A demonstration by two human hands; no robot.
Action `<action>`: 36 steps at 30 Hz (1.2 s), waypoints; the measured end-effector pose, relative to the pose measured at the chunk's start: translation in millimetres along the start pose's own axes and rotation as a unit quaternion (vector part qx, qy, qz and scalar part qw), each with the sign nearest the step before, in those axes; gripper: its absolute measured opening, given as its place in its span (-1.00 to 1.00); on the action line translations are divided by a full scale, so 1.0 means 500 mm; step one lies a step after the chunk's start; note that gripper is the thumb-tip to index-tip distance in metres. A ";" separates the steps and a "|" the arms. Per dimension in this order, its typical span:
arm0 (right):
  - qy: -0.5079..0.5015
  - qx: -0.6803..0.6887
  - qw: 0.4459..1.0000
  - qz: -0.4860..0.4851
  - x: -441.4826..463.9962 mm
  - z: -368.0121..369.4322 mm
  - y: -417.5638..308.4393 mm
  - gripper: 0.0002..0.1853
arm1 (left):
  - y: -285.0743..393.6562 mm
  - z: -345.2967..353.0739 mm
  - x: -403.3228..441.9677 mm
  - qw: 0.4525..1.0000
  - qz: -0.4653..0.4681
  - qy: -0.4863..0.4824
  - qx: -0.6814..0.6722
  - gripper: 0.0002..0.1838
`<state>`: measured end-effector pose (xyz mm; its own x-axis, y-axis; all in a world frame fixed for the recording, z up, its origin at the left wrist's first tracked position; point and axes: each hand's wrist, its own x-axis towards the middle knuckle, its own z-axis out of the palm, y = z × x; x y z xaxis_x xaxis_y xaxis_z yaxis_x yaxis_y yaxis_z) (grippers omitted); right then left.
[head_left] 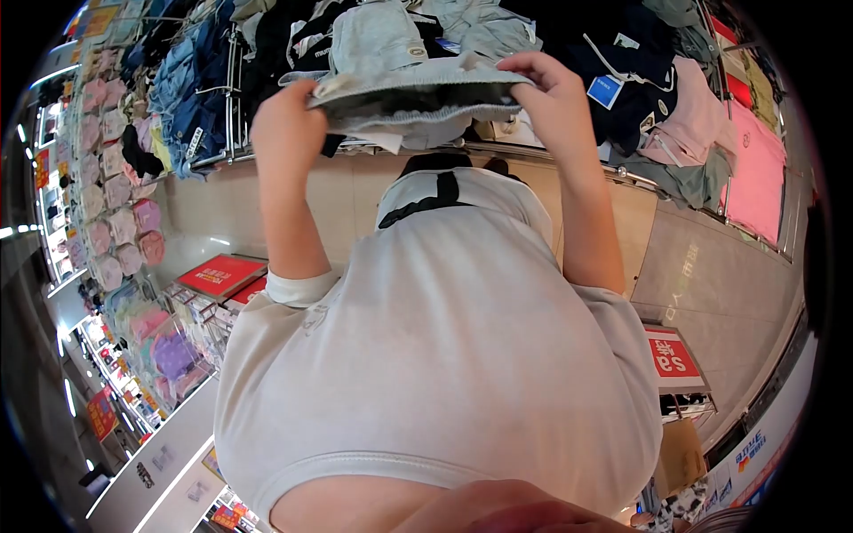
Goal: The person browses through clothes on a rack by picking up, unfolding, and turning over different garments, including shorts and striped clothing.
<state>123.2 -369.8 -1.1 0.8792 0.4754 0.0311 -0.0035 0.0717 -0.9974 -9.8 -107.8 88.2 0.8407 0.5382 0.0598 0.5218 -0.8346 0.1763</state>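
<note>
A light grey garment point(418, 78) with a gathered elastic waistband is stretched sideways between my two hands, its dark opening facing me. My left hand point(291, 115) is closed on the left end of the waistband. At the right end, my right hand point(553, 89) pinches the band, its index finger along the upper edge and its fingertips partly hidden by the cloth. Just beyond the waistband, more light grey clothing point(378, 40) lies on the display. Part of the garment's underside hangs below the band.
Dark clothes with a blue tag point(604, 91) and pink clothes point(755, 169) lie on the right of the metal-edged display. Denim point(191, 84) hangs at the left. Red signs point(222, 275) stand on both sides of my body. Tiled floor point(231, 200) shows below the display.
</note>
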 end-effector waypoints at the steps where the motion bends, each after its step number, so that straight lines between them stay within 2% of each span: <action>1: -0.014 0.014 1.000 0.023 0.003 0.013 -0.007 -0.75 | 0.000 0.011 -0.002 0.999 0.036 -0.032 0.020 -0.69; 2: -0.027 0.028 0.998 0.046 0.006 0.021 -0.012 -0.76 | -0.003 0.025 -0.003 0.994 0.073 -0.066 0.040 -0.68; 3: -0.025 0.027 0.998 0.050 0.010 0.026 -0.017 -0.76 | -0.004 0.037 0.002 0.985 0.070 -0.151 0.050 -0.62; 4: -0.066 0.072 0.991 0.088 0.014 0.027 -0.020 -0.78 | -0.002 0.050 0.000 0.984 0.071 -0.155 0.048 -0.62; 5: -0.106 0.116 0.980 0.125 0.016 0.029 -0.023 -0.80 | 0.002 0.064 -0.004 0.978 0.146 -0.151 0.000 -0.53; 6: -0.105 0.114 0.979 0.129 0.016 0.032 -0.026 -0.80 | 0.009 0.076 -0.010 0.963 0.219 -0.146 -0.048 -0.41; 8: -0.152 0.188 0.957 0.159 0.012 0.041 -0.032 -0.82 | 0.062 0.075 -0.011 0.899 0.298 -0.186 -0.259 -0.15; 9: -0.157 0.202 0.950 0.178 0.011 0.044 -0.043 -0.82 | 0.089 0.076 -0.019 0.899 0.296 -0.188 -0.262 -0.15; 11: -0.147 0.204 0.950 0.187 0.010 0.052 -0.038 -0.82 | 0.140 0.086 -0.038 0.837 0.257 -0.236 -0.421 -0.10; 12: -0.136 0.207 0.949 0.193 0.009 0.054 -0.037 -0.81 | 0.153 0.101 -0.042 0.836 0.256 -0.236 -0.424 -0.10; 14: -0.116 0.151 0.965 0.181 0.007 0.054 -0.037 -0.82 | 0.171 0.138 -0.053 0.811 0.163 -0.200 -0.524 -0.14; 15: -0.096 0.096 0.977 0.165 0.004 0.053 -0.036 -0.82 | 0.180 0.148 -0.059 0.864 0.170 -0.114 -0.461 -0.22; 16: -0.091 0.094 0.977 0.168 0.000 0.055 -0.032 -0.82 | 0.181 0.152 -0.060 0.862 0.171 -0.118 -0.463 -0.22; 18: -0.080 0.018 0.992 0.100 -0.006 0.064 -0.022 -0.81 | 0.181 0.153 -0.060 0.898 0.196 -0.075 -0.387 -0.31; 19: -0.074 0.007 0.994 0.076 -0.008 0.063 -0.023 -0.79 | 0.175 0.169 -0.053 0.892 0.193 -0.058 -0.405 -0.41; 20: -0.071 0.007 0.995 0.076 -0.007 0.057 -0.029 -0.79 | 0.168 0.170 -0.046 0.891 0.195 -0.060 -0.406 -0.41; 22: -0.094 -0.107 0.987 0.078 -0.005 0.031 -0.050 -0.79 | 0.154 0.150 -0.024 0.829 0.047 -0.174 -0.530 -0.47; 23: -0.109 -0.131 0.980 0.105 -0.005 0.021 -0.063 -0.78 | 0.151 0.132 -0.017 0.823 0.018 -0.205 -0.529 -0.55; 24: -0.105 -0.132 0.980 0.106 -0.009 0.015 -0.056 -0.78 | 0.141 0.128 -0.006 0.822 0.020 -0.207 -0.530 -0.55; 26: -0.050 -0.212 0.976 0.003 -0.013 0.004 -0.038 -0.75 | 0.120 0.127 0.019 0.740 -0.009 -0.373 -0.559 -0.64; 28: -0.071 -0.225 0.971 0.021 -0.012 -0.018 -0.040 -0.72 | 0.110 0.119 0.024 0.730 -0.025 -0.374 -0.571 -0.70; 30: -0.094 -0.237 0.966 0.039 -0.011 -0.025 -0.042 -0.69 | 0.103 0.100 0.032 0.655 -0.049 -0.430 -0.619 -0.69; 33: -0.112 -0.247 0.961 0.046 -0.014 -0.025 -0.036 -0.64 | 0.096 0.084 0.039 0.651 -0.029 -0.421 -0.631 -0.67; 35: -0.056 -0.299 0.951 -0.060 -0.020 -0.027 -0.022 -0.66 | 0.087 0.083 0.043 0.649 -0.020 -0.413 -0.639 -0.66; 36: -0.054 -0.300 0.951 -0.059 -0.024 -0.031 -0.020 -0.66 | 0.077 0.084 0.050 0.645 -0.011 -0.404 -0.649 -0.66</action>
<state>120.0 -390.0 7.6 0.8024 0.5849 0.1184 0.3923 -0.3674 -0.8433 37.2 -131.6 55.4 0.9098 -0.1247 -0.3959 0.4150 0.2542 0.8736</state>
